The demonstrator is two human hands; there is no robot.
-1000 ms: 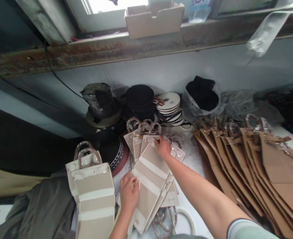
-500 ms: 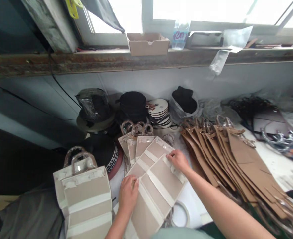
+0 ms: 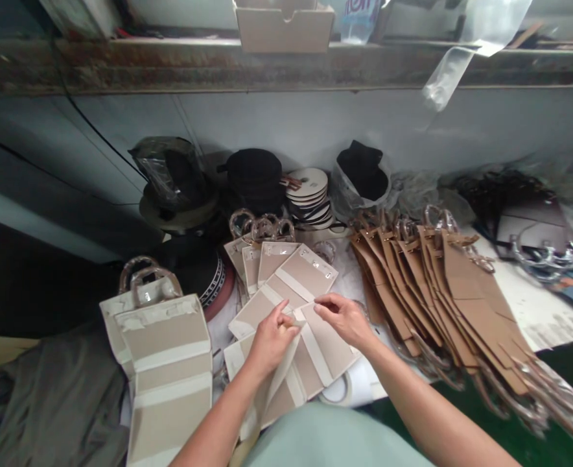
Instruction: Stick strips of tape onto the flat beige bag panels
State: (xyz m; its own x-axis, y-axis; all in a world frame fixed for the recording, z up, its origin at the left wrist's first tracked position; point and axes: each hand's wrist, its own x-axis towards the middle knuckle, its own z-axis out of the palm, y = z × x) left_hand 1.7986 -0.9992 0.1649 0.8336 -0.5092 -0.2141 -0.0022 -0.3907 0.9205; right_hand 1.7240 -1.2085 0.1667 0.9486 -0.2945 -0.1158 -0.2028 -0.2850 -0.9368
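My left hand [image 3: 273, 338] is closed on the edge of a beige bag panel [image 3: 281, 375], which stands tilted up and shows nearly edge-on. My right hand [image 3: 343, 319] is just right of it, thumb and fingers drawn together over another beige panel [image 3: 332, 344] with pale strips across it. What those fingertips hold, if anything, is too small to make out. Under and behind both hands, more beige panels [image 3: 306, 272] lie fanned out, with plastic-wrapped handles [image 3: 266, 227] at their far ends.
Beige bag pieces with wrapped handles [image 3: 163, 337] lie at left, beside grey cloth [image 3: 48, 395]. To the right is a row of brown bag panels [image 3: 471, 305]. A tape roll [image 3: 349, 389] lies near my body. Ribbon spools [image 3: 308, 194] and black rolls [image 3: 253, 175] stand by the wall.
My left hand has moved up and right and lifted a panel edge. My right hand has shifted slightly and left the panel's far edge. The camera view has tipped downward.
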